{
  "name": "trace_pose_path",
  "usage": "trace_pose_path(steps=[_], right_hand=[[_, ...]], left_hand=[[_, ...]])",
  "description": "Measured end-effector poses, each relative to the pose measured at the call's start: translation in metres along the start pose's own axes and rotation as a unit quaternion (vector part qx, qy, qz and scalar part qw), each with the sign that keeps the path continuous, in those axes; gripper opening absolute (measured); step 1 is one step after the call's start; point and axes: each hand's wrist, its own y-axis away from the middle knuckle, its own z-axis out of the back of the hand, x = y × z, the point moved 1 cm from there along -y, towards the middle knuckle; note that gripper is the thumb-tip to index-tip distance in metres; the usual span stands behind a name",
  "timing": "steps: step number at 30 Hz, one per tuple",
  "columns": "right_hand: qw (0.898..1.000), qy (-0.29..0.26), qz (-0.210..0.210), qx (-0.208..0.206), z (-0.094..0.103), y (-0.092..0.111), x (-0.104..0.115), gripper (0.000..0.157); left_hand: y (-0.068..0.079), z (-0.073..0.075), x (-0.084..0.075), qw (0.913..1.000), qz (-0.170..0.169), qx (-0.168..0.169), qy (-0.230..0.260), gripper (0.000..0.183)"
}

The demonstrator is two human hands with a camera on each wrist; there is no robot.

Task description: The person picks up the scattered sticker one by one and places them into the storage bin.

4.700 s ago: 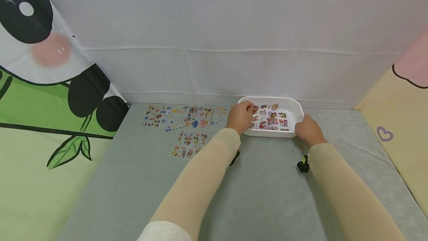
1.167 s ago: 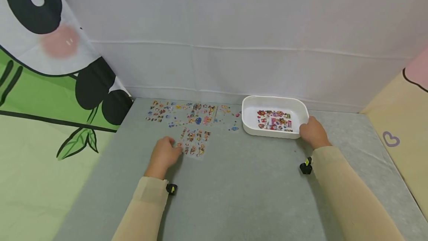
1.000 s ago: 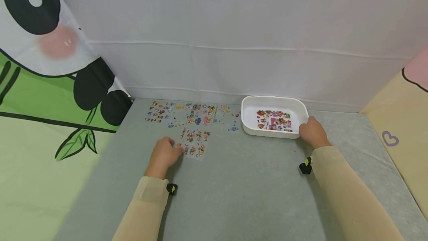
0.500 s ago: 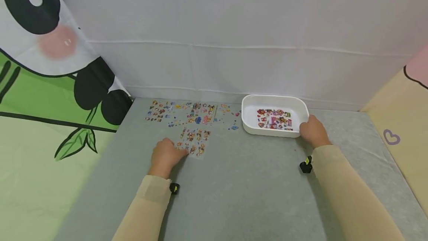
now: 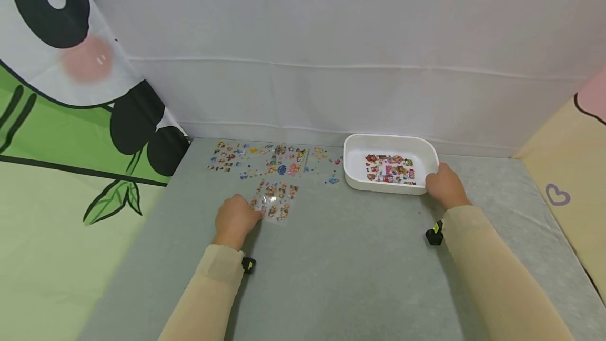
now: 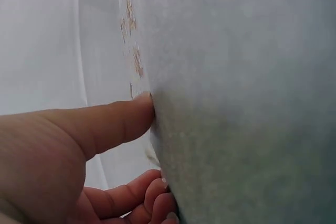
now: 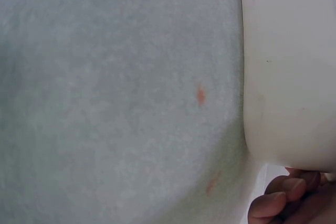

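Observation:
In the head view my left hand [image 5: 236,218] is at the lower left edge of a clear sticker sheet [image 5: 284,208] printed with small colourful figures. Its thumb and curled fingers pinch that edge, and a bright glare shows on the sheet. In the left wrist view the thumb [image 6: 121,121] is stretched onto the sheet, with the other fingers [image 6: 155,195] curled below. My right hand [image 5: 445,186] grips the right end of a white tray [image 5: 355,184]. Inside the tray lie colourful stickers [image 5: 389,168]. In the right wrist view curled fingers [image 7: 275,203] sit at the tray's end wall [image 7: 289,103].
More sticker sheets [image 5: 282,169] lie in a row along the back of the grey table [image 5: 350,267], between its left corner and the tray. A white cloth wall [image 5: 307,99] rises behind. Printed panels [image 5: 118,157] stand at the left and right sides.
My left hand left the tray for the near sticker sheet. Its thumb moved right over the sheet, then slightly back, and glare appeared there. My right hand has stayed on the tray's end.

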Motion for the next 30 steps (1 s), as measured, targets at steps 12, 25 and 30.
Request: trace_pose_path(steps=[12, 25, 30], right_hand=[[1.000, 0.003, 0.003, 0.003, -0.0004, 0.0012, -0.0014, 0.060], [1.000, -0.002, -0.009, 0.007, 0.0019, 0.0033, 0.0034, 0.061], [1.000, -0.007, -0.012, 0.009, 0.0018, 0.0032, 0.0041, 0.061]], left_hand=[[-0.0059, 0.0002, 0.0077, 0.9986, 0.009, 0.013, 0.050, 0.029], [-0.0087, 0.0002, 0.0087, 0.9957, 0.006, 0.034, 0.086, 0.026], [-0.0089, 0.0007, 0.0072, 0.9910, -0.001, 0.038, 0.129, 0.027]])
